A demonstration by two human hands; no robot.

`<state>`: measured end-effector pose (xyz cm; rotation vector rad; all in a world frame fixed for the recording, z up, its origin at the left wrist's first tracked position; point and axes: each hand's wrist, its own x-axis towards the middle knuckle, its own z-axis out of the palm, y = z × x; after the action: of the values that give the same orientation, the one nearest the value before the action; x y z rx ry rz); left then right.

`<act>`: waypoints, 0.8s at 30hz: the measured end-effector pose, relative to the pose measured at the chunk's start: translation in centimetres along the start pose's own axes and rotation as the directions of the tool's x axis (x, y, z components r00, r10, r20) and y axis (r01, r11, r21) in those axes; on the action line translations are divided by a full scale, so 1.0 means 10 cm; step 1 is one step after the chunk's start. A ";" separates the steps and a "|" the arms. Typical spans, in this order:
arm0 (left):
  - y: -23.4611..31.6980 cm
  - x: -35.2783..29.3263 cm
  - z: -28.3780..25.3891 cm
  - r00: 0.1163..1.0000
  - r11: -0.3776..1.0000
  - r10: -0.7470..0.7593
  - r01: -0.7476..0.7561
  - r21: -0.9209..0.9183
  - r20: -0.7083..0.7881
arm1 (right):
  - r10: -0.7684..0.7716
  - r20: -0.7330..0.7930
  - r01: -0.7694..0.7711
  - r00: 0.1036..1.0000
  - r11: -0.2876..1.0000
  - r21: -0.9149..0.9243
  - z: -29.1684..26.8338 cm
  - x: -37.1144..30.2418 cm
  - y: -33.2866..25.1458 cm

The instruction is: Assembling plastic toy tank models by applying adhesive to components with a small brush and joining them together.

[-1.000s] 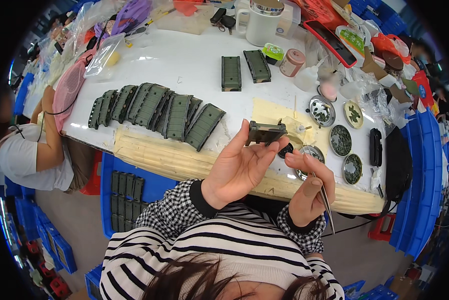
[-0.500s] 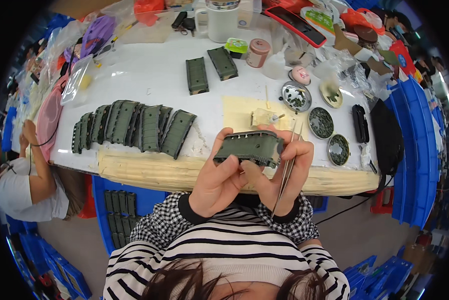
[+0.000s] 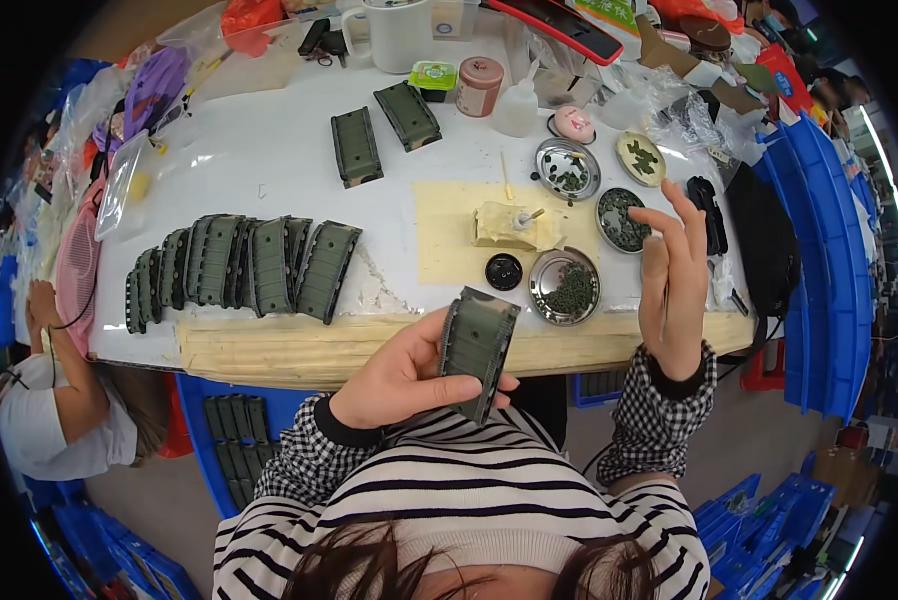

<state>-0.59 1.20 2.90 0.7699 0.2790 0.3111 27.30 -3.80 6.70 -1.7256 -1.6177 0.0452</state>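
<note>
My left hand (image 3: pixel 401 372) grips a dark green ribbed plastic casing (image 3: pixel 477 350), tilted nearly upright, with the thumb across its lower part. My right hand (image 3: pixel 677 285) is raised with its fingers stretched out and apart, beside a round dish of dark green bits (image 3: pixel 624 220). Nothing shows between its fingers. A metal dish of small green pieces (image 3: pixel 567 290) sits between the hands, with a round black part (image 3: pixel 504 271) to its left. Behind them, a cream block with a small upright peg (image 3: pixel 517 228) rests on a yellow sheet (image 3: pixel 439 215).
A row of similar casings (image 3: pixel 244 262) lines the left side; two more (image 3: pixel 357 148) lie farther back. Another metal dish (image 3: pixel 569 170) and a pale dish (image 3: pixel 641 158) stand at right. Blue racks (image 3: pixel 819 270) rise beyond. At left, another person's arm (image 3: pixel 64 360) is visible.
My right hand has left the casing and moved right, opening out. The tweezers it held are out of sight. My left hand has turned the casing upright. The view has shifted slightly.
</note>
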 end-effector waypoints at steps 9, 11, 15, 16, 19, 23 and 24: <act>-0.04 0.02 -0.02 0.964 0.980 0.189 -0.174 0.095 -0.188 | 0.051 0.215 -0.024 0.975 0.992 -0.127 0.21 0.34 0.72; -0.04 0.01 -0.02 0.957 0.977 0.202 -0.182 0.114 -0.206 | 0.061 0.240 -0.032 0.969 0.992 -0.121 0.22 0.38 0.77; 0.01 0.01 -0.01 0.951 0.976 0.200 -0.173 0.132 -0.235 | 0.073 0.269 -0.025 0.960 0.984 -0.179 0.21 0.41 0.79; 0.01 0.01 -0.01 0.948 0.973 0.210 -0.179 0.143 -0.241 | 0.084 0.279 -0.031 0.957 0.982 -0.188 0.20 0.43 0.80; -0.02 0.01 -0.03 0.941 0.967 0.232 -0.196 0.164 -0.246 | 0.134 0.309 -0.078 0.942 0.979 -0.188 0.18 0.47 0.83; -0.05 0.00 -0.04 0.944 0.969 0.227 -0.196 0.150 -0.239 | 0.097 0.326 -0.029 0.940 0.978 -0.207 0.17 0.50 0.89; -0.05 0.00 -0.05 0.945 0.970 0.224 -0.194 0.143 -0.237 | 0.090 0.329 -0.015 0.940 0.975 -0.224 0.16 0.51 0.88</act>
<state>-0.67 1.18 2.23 0.8795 0.4598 0.6010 34.92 2.12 3.20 -2.0156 -1.8799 0.2068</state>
